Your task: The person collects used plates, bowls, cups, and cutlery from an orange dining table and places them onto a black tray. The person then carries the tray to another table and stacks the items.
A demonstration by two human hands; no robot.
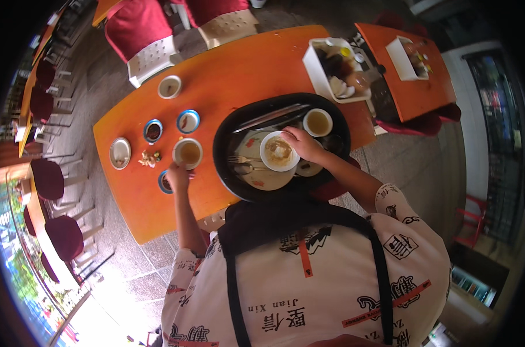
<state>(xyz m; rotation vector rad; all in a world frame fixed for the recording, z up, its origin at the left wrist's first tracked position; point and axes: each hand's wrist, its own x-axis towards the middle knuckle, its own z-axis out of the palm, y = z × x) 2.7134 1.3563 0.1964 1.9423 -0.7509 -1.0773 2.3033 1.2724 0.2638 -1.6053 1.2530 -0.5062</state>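
Observation:
My left hand point(179, 176) grips the near rim of a white bowl of brown broth point(189, 152) on the orange table. Partly behind that hand sits a blue-rimmed sauce dish point(163, 182). My right hand point(303, 144) holds a white bowl with food residue point(280, 152), its thumb on the rim. That bowl is over a floral plate point(262, 184) on a black oval tray point(225, 126). A fork point(241, 159) and a spoon point(244, 168) lie on the plate. A cup of broth point(318, 122) stands at the tray's far right.
Left on the orange table point(245, 65) are two more blue-rimmed dishes point(188, 121), food scraps point(149, 158), a small white bowl point(169, 86) and a metal-looking dish point(120, 153). A white condiment box point(314, 71) stands far right. Red-covered chairs point(139, 32) line the far side.

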